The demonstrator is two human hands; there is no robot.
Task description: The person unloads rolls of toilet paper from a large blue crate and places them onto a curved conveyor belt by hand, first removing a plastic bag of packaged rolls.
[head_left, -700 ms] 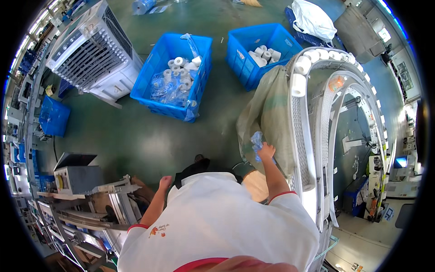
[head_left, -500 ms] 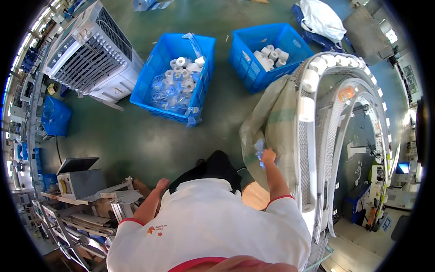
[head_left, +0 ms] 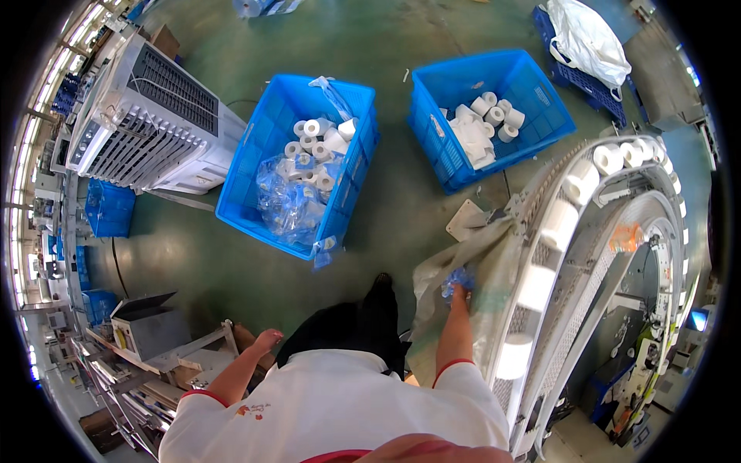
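My right hand (head_left: 458, 292) reaches forward and grips a crumpled piece of blue-printed clear plastic wrap (head_left: 457, 279) beside a large translucent plastic bag (head_left: 472, 251) that hangs off the curved conveyor (head_left: 575, 255). White paper rolls (head_left: 562, 224) ride on that conveyor. My left hand (head_left: 267, 339) hangs free at my side with its fingers loosely apart, close to a metal frame (head_left: 193, 347). I wear a white shirt with red-trimmed sleeves.
Two blue plastic crates stand on the green floor ahead: the left crate (head_left: 297, 166) holds paper rolls and plastic wrap, the right crate (head_left: 488, 116) holds loose rolls. A large white air cooler (head_left: 150, 119) stands at the left, a white sack on a blue pallet (head_left: 584, 38) far right.
The view has shifted, so the crates and conveyor appear lower and to the right. My right hand stays at the hanging bag with the wrap; my left arm has swung slightly back.
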